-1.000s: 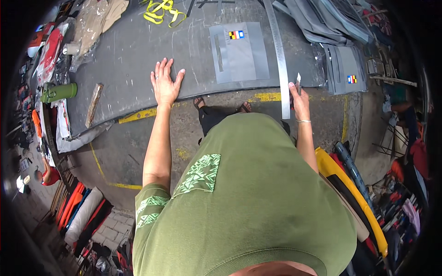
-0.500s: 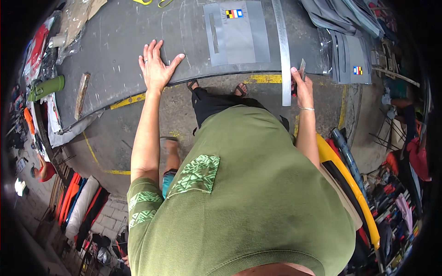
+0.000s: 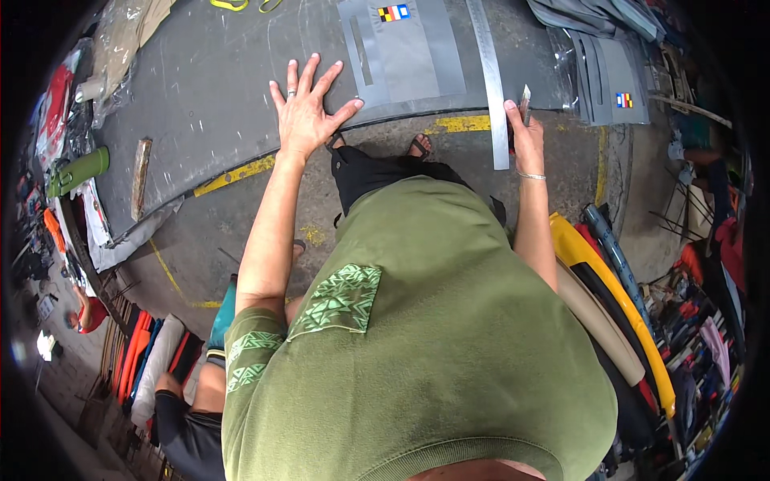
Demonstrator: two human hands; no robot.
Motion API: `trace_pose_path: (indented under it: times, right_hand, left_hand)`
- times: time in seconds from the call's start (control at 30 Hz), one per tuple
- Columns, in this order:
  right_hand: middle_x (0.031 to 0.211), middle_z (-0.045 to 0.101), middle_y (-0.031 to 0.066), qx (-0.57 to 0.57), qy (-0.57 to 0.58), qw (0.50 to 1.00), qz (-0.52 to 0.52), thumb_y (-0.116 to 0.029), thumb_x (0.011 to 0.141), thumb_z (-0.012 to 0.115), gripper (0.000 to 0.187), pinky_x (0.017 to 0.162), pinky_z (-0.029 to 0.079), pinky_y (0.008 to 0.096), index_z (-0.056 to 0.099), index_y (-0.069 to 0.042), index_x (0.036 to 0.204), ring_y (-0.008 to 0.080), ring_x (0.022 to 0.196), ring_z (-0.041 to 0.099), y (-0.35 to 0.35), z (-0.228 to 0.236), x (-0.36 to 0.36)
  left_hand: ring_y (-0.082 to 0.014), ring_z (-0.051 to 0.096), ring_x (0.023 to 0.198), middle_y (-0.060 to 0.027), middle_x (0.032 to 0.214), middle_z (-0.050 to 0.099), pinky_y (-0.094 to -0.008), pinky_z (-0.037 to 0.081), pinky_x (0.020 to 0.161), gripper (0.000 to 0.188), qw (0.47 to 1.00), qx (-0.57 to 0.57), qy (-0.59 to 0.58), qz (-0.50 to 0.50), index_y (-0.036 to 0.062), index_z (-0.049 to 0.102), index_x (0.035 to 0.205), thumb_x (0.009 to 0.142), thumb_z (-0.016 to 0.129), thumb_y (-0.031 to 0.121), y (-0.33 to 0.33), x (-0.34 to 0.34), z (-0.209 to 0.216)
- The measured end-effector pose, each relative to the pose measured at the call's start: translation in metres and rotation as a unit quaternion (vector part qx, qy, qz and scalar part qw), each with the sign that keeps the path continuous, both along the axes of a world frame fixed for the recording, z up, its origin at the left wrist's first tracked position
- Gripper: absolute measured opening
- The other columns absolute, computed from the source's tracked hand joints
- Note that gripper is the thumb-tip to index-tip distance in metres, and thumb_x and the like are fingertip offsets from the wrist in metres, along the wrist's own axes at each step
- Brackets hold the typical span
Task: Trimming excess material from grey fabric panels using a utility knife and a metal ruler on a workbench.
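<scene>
My left hand (image 3: pixel 309 119) lies on the dark table with fingers spread, a ring on one of them. Its thumb tip reaches the near left corner of a grey fabric panel (image 3: pixel 429 68), which carries a small multicoloured flag patch (image 3: pixel 394 13) and a long slot. In my right hand (image 3: pixel 527 148) is a small knife (image 3: pixel 525 98), its pointed blade facing away from me. This hand is just off the table's near edge, its thumb close to a long metal ruler (image 3: pixel 491 96). The ruler lies to the right of the panel and overhangs the edge.
Similar grey panels (image 3: pixel 593 76) are stacked at the table's right end. A wooden stick (image 3: pixel 141 178) and a green bottle (image 3: pixel 84 171) lie at the left. Rolls of material (image 3: pixel 613 321) stand behind me on the right. A person in dark clothing (image 3: pixel 192 429) is at lower left.
My left hand has moved right along the table, toward the grey panel, and its fingers are more spread. My right hand keeps the knife beside the ruler. A person behind me has moved left and backward.
</scene>
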State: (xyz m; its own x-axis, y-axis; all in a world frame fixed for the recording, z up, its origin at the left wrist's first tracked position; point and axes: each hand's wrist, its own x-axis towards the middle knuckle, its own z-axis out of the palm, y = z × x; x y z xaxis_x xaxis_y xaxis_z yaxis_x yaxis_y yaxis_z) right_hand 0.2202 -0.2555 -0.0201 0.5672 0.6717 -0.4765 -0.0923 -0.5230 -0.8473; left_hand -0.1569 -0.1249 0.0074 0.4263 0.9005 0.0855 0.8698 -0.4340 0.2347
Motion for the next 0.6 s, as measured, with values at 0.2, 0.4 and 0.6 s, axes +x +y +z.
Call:
trace_pose_path:
  times: [0.2, 0.4, 0.6]
  right_hand:
    - [0.070, 0.062, -0.0042, -0.034, -0.005, 0.999, 0.021, -0.045, 0.088, 0.084, 0.039, 0.055, 0.043, 0.0254, 0.072, -0.008, 0.084, 0.0058, 0.060, 0.054, 0.000, 0.005, 0.004]
    - [0.072, 0.066, -0.0009, -0.030, -0.102, 0.993, 0.048, -0.048, 0.085, 0.085, 0.048, 0.062, 0.047, 0.0261, 0.075, -0.001, 0.086, 0.0076, 0.065, 0.057, 0.001, 0.004, 0.011]
    - [0.073, 0.069, 0.0004, -0.038, -0.166, 0.982, 0.083, -0.050, 0.085, 0.083, 0.050, 0.065, 0.049, 0.0314, 0.076, 0.000, 0.093, 0.0114, 0.068, 0.059, -0.010, 0.004, 0.018]
  left_hand:
    - [-0.0358, 0.022, 0.156, -0.0028, 0.165, 0.037, -0.0730, 0.009, 0.121, 0.086, 1.000, 0.006, -0.002, 0.005, 0.0371, 0.055, 0.148, 0.074, 0.072, 0.078, -0.003, 0.002, 0.002]
    - [-0.0384, 0.020, 0.157, -0.0036, 0.166, 0.035, -0.0751, 0.008, 0.120, 0.084, 0.999, -0.012, 0.012, -0.028, 0.0364, 0.055, 0.148, 0.074, 0.076, 0.071, -0.003, 0.001, 0.004]
    - [-0.0428, 0.016, 0.157, -0.0147, 0.167, 0.031, -0.0701, 0.007, 0.122, 0.088, 0.995, -0.054, -0.060, -0.054, 0.0260, 0.055, 0.150, 0.074, 0.082, 0.061, -0.019, 0.001, 0.009]
